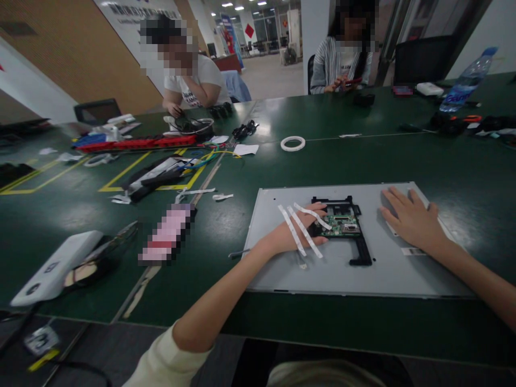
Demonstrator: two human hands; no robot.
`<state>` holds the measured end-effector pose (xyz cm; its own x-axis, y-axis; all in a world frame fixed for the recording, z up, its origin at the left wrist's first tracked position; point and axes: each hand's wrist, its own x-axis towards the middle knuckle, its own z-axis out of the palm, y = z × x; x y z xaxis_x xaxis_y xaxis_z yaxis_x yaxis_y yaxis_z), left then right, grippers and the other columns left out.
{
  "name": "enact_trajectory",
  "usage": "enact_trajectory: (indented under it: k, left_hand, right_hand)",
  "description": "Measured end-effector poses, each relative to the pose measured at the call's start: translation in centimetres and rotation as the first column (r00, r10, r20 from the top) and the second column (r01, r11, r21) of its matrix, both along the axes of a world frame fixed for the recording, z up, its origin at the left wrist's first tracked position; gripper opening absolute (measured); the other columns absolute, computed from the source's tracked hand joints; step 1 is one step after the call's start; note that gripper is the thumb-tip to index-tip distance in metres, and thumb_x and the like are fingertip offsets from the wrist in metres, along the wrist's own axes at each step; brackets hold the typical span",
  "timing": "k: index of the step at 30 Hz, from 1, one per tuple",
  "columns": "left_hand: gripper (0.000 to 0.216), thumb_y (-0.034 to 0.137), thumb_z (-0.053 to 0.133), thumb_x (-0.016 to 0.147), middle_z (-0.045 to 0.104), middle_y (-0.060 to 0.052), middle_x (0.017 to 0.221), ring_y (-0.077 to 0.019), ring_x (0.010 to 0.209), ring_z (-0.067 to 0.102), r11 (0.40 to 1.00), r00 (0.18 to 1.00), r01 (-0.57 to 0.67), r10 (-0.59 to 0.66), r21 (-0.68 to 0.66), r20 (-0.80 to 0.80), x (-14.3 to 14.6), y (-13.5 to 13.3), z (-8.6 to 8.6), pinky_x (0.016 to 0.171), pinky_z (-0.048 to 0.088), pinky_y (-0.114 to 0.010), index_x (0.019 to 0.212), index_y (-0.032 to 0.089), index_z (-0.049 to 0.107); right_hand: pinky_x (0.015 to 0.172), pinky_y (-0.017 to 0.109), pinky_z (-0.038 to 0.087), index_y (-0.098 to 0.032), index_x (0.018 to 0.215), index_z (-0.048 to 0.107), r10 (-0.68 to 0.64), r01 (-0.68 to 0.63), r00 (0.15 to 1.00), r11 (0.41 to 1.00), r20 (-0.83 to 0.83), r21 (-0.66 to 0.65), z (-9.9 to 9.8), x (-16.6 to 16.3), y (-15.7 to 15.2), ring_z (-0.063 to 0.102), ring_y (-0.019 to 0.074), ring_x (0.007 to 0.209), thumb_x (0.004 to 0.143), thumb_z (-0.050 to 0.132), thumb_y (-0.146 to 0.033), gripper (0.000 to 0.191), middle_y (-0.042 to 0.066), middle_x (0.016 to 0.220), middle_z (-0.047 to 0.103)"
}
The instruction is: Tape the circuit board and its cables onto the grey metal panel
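Note:
A grey metal panel point(363, 269) lies flat on the green table in front of me. On it sits a small green circuit board point(342, 223) in a black plastic bracket point(360, 252). My left hand point(296, 234) rests on the panel with its fingertips touching the board's left edge; three white tape strips point(302, 231) are stuck across its back. My right hand point(409, 217) lies flat on the panel's right part, fingers stretched out and spread, holding nothing.
A white tape roll point(292, 143) lies beyond the panel. To the left are cables, a red strip point(137, 143), black parts and a white device point(52, 274). Two people sit across the table. A water bottle point(467, 80) stands at the far right.

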<state>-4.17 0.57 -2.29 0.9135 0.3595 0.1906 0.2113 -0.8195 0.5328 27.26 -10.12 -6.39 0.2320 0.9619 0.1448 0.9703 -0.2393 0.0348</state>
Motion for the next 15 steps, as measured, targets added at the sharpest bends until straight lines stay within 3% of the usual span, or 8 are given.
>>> enact_trajectory:
  k: [10,15]
  left_hand:
    - [0.059,0.036,0.068,0.077,0.036,-0.015,0.146,-0.0258,0.138,0.031,0.992,0.996,0.094,-0.094,-0.082,0.001,0.5,2.2,0.8,0.111,0.031,-0.049,0.129,0.021,0.044]
    - [0.059,0.034,0.070,0.075,0.037,-0.014,0.146,-0.0269,0.137,0.034,0.992,0.996,0.084,-0.086,-0.096,-0.020,1.4,2.5,1.0,0.109,0.034,-0.050,0.127,0.022,0.045]
  right_hand:
    - [0.087,0.073,0.030,-0.022,0.143,0.036,-0.042,0.042,0.998,0.999,-0.052,-0.004,0.4,-0.9,0.2,0.026,0.0443,0.130,0.093,0.014,-0.050,0.061,0.008,0.150,0.028]
    - [0.086,0.074,0.031,-0.021,0.143,0.036,-0.044,0.044,0.998,0.999,-0.048,0.012,0.4,-1.1,0.2,0.025,0.0453,0.129,0.094,0.013,-0.051,0.062,0.009,0.150,0.028]
